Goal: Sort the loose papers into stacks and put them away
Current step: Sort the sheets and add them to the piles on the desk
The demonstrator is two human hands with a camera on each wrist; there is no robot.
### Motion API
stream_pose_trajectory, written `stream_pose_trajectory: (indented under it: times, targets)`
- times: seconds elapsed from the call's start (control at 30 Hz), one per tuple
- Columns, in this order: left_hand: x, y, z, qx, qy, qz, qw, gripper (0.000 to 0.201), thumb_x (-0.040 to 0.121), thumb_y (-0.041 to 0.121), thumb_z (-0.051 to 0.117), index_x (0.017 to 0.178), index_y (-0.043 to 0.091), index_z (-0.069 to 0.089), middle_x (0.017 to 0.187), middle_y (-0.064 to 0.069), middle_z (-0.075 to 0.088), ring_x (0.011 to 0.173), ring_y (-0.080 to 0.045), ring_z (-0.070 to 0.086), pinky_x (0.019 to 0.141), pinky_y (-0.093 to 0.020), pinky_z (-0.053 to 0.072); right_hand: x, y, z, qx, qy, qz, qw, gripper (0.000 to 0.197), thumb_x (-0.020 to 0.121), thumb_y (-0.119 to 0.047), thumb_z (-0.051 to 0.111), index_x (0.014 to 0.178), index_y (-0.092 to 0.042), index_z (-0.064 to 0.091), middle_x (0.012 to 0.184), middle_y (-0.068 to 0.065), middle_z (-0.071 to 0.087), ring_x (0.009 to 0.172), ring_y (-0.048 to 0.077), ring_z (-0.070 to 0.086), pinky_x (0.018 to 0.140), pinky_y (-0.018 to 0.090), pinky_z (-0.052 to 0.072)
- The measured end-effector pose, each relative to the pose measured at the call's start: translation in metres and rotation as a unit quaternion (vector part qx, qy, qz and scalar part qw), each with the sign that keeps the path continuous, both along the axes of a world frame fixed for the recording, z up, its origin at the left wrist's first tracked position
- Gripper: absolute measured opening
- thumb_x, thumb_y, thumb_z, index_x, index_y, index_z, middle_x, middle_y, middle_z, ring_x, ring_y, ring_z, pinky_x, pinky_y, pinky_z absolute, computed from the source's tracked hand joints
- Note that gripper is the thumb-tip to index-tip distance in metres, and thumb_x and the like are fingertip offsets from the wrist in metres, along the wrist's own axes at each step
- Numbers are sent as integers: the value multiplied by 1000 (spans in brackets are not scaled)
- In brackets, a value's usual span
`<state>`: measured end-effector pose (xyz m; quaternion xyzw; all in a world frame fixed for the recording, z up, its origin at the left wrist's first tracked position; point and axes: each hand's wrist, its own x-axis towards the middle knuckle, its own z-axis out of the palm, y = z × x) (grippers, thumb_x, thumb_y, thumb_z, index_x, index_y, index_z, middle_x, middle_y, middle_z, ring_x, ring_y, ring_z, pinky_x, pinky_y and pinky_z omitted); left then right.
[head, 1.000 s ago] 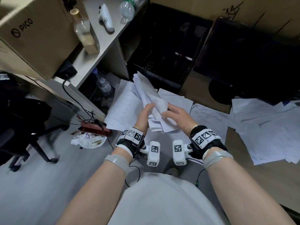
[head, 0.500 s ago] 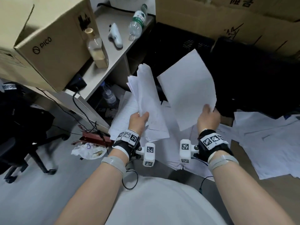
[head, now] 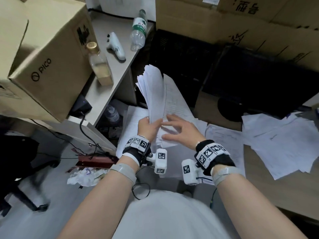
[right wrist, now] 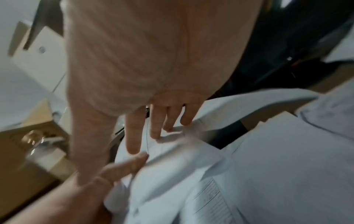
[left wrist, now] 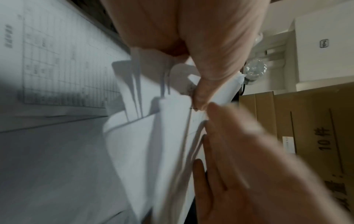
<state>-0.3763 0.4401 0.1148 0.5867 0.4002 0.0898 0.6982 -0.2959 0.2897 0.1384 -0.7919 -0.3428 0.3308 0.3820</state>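
Observation:
My left hand (head: 149, 125) grips the lower end of a thick sheaf of white papers (head: 154, 90) that stands upright and bends at the top. In the left wrist view the thumb (left wrist: 203, 94) pinches the sheaf's (left wrist: 168, 136) edge. My right hand (head: 177, 130) lies with straight, spread fingers against the sheaf's right face, where a printed sheet (head: 176, 104) rests. The right wrist view shows those fingers (right wrist: 134, 136) touching the paper (right wrist: 172, 166). More loose sheets (head: 279, 144) lie spread on the floor to the right, and others (head: 133, 121) lie under the sheaf.
A desk (head: 110, 66) at left carries a PICO cardboard box (head: 43, 62), a glass bottle (head: 100, 66), a white controller (head: 115, 46) and a plastic bottle (head: 139, 30). Black crates (head: 183, 57) and cardboard boxes (head: 241, 19) stand behind. Crumpled paper (head: 84, 176) and a red power strip (head: 96, 160) lie lower left.
Half a second ago my right hand held a single sheet up apart from the sheaf. That sheet now lies against the sheaf, and my right hand has moved left onto it with open fingers.

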Motion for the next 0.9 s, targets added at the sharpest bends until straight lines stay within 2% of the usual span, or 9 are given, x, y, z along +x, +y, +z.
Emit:
stream_pose_trajectory:
  times: [0.07, 0.17, 0.23, 0.37, 0.47, 0.53, 0.6, 0.77, 0.9]
  targets:
    - [-6, 3, -1, 17, 2, -2, 1000, 13, 78, 17, 71, 89, 10, 73, 88, -9, 77, 87, -28, 73, 80, -46, 60, -2, -1, -1, 62, 54, -104, 991, 50, 76, -56, 77, 123, -41, 67, 150, -18, 44, 136, -10, 36, 114, 20, 30]
    - [-16, 10, -1, 30, 17, 11, 999, 7, 86, 9, 70, 83, 15, 70, 86, -4, 75, 84, -24, 72, 77, -36, 58, 9, -12, -21, 35, 30, -312, 949, 60, 86, -65, 57, 135, -31, 54, 144, -10, 50, 131, 9, 46, 110, 34, 35]
    - [-26, 13, -3, 10, 11, 21, 1000, 10, 88, 6, 70, 85, 15, 70, 91, -7, 75, 90, -28, 72, 83, -41, 59, 17, -20, -38, -19, 131, -406, 904, 78, 79, -78, 50, 134, -23, 51, 135, 1, 58, 122, 23, 55, 105, 41, 41]
    - [-49, 16, -12, 38, 57, 24, 997, 4, 84, 13, 73, 87, 10, 71, 86, -4, 76, 83, -23, 72, 82, -41, 59, 6, -33, -66, -71, 238, -379, 891, 68, 81, -77, 51, 97, -13, 69, 96, 7, 72, 87, 24, 66, 87, 37, 51]
    - [-70, 17, -26, 103, 128, 29, 986, 16, 82, 18, 72, 89, 4, 70, 87, -8, 73, 80, -22, 68, 77, -38, 55, -3, -45, -89, -45, 169, -394, 902, 55, 85, -44, 69, 105, 8, 66, 103, 28, 68, 79, 16, 58, 76, 30, 47]
    - [-82, 15, -35, 155, 155, 52, 974, 12, 85, 16, 67, 79, 5, 64, 78, -9, 66, 70, -20, 58, 69, -34, 48, -3, -52, -97, -72, 123, -390, 910, 39, 88, -27, 69, 105, 8, 66, 107, 22, 71, 81, 17, 56, 76, 26, 42]
    - [-93, 14, -37, 187, 170, 89, 963, 11, 88, 13, 64, 78, 8, 62, 76, -7, 64, 70, -18, 56, 67, -29, 44, -4, -58, -105, -114, 94, -396, 906, 23, 92, -21, 65, 102, 0, 66, 105, 5, 69, 91, 20, 61, 78, 24, 39]
    - [-110, 23, -32, 253, 176, 90, 947, 18, 92, 23, 60, 86, 8, 66, 83, -7, 71, 79, -26, 66, 74, -35, 53, -25, -42, -130, -154, 111, -366, 911, 21, 94, -16, 58, 108, -4, 69, 94, 10, 66, 85, 29, 61, 72, 25, 37]
    - [-114, 35, -29, 263, 157, 62, 950, 19, 95, 24, 58, 86, 10, 67, 78, -2, 69, 72, -19, 62, 73, -37, 54, -38, -8, -137, -141, 126, -367, 911, 23, 95, -17, 58, 111, -5, 70, 104, 13, 71, 83, 26, 58, 73, 24, 39]
